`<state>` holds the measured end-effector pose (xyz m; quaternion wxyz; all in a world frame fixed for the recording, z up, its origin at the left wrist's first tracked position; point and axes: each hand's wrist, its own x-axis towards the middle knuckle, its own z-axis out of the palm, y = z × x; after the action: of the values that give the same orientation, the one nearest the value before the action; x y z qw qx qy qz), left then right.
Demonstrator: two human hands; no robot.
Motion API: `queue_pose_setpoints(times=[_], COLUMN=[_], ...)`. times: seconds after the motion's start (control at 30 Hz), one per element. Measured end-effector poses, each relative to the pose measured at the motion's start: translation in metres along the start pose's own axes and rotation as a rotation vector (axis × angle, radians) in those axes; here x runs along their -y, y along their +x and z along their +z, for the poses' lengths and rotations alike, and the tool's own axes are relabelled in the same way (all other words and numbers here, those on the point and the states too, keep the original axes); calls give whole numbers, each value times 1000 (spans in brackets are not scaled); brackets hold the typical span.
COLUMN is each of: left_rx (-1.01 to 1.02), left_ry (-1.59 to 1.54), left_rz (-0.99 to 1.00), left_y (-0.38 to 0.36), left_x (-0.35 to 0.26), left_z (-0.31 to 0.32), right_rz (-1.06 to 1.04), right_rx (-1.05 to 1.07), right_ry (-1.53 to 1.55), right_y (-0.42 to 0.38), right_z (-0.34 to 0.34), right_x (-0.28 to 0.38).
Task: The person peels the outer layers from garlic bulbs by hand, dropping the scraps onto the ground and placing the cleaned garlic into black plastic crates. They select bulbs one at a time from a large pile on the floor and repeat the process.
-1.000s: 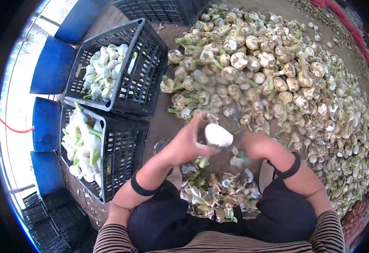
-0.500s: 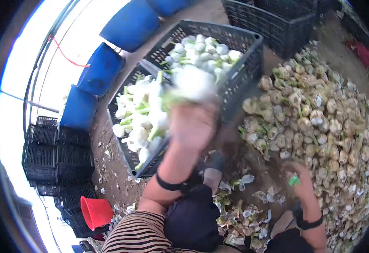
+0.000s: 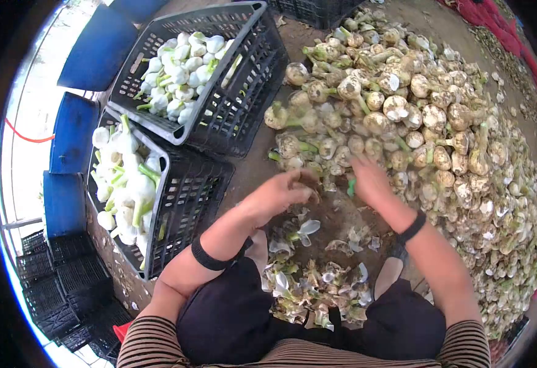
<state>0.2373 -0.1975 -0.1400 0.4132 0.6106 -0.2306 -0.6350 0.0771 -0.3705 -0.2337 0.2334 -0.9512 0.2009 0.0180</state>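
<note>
My left hand (image 3: 285, 195) hovers over the ground between the black crates and the pile, its fingers curved and apart, holding nothing visible. My right hand (image 3: 371, 181) reaches to the near edge of a large pile of garlic bulbs (image 3: 434, 116) with dirty skins; its fingertips are blurred among the bulbs. Something green (image 3: 351, 187) shows at a finger of that hand. Cleaned white bulbs with green stems (image 3: 130, 184) fill the nearer crate (image 3: 185, 202). More white bulbs (image 3: 182, 70) lie in the farther crate (image 3: 237, 92).
Peeled skins (image 3: 317, 285) litter the ground between my feet. Blue barrels (image 3: 72, 135) line the left side, with stacked black crates (image 3: 66, 282) below them. Part of a red bucket (image 3: 121, 331) shows at lower left. Red cloth (image 3: 513, 40) lies beyond the pile.
The view has turned toward the pile. My left hand has come away from the crates, and the blurred white bulb is no longer at it. My right hand has moved forward to the pile.
</note>
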Motion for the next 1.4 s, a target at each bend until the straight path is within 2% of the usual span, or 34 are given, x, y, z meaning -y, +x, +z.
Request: queue_pose_setpoints(times=[0.07, 0.17, 0.27, 0.37, 0.4, 0.5, 0.57, 0.6, 0.7, 0.73, 0.77, 0.83, 0.87, 0.97, 1.0, 1.07, 1.17, 1.2, 1.3, 1.33, 1.4], left_rx=[58, 26, 6, -170, -121, 56, 201, 173, 48, -79, -123, -205, -239, -244, -217, -165, -124, -87, 33, 88, 127], left_ry=[-80, -93, -180, -287, -428, -758, -851, -853, -660, -429, -265, 67, 55, 59, -6, -140, -289, -188, -564, -704, -851], left_rz=[-85, -69, -111, -144, -116, -24, 29, 68, 184, 283, 344, 470, 457, 458, 477, 514, 351, 444, 142, 97, -14], left_y=[4, 6, 11, 17, 17, 18, 16, 18, 15, 23, 22, 17, 17, 12, 12, 12, 6, 11, 4, 4, 9], left_x=[14, 17, 24, 35, 35, 27, 17, 15, 3, 9, 6, -3, -5, -5, -3, 0, -10, -2, -8, -7, -10], left_z=[1, 1, -5, -5, -3, 7, 16, 20, 35, 39, 46, 62, 69, 76, 76, 76, 70, 67, 63, 61, 56], right_rz=[-146, -180, -93, 117, 205, 2, -171, -253, -61, 90, 255, 447, 422, 151, 210, 199, 118, 78, 131, 60, -27], right_rx=[-120, -17, 160, 29, 140, -85, -209, -269, -193, -146, -124, -68, -227, -233, -220, -221, -320, -368, -246, -243, -328], right_ry=[-132, -326, -220, 149, 456, 926, 711, 600, 1365, 1530, 1698, 1536, 1599, 1327, 1181, 1088, 894, 821, 922, 926, 725], right_y=[24, 37, 45, 28, 20, -10, -17, -22, -41, -42, -43, -48, -50, -54, -58, -63, -67, -67, -65, -65, -63], right_z=[16, 38, 34, 27, -16, -13, -28, -38, -55, -57, -60, -67, -73, -59, -66, -80, -80, -79, -85, -92, -80], right_x=[-4, -14, -14, -2, 25, 42, 42, 44, 44, 48, 51, 55, 65, 49, 47, 49, 48, 46, 41, 40, 33])
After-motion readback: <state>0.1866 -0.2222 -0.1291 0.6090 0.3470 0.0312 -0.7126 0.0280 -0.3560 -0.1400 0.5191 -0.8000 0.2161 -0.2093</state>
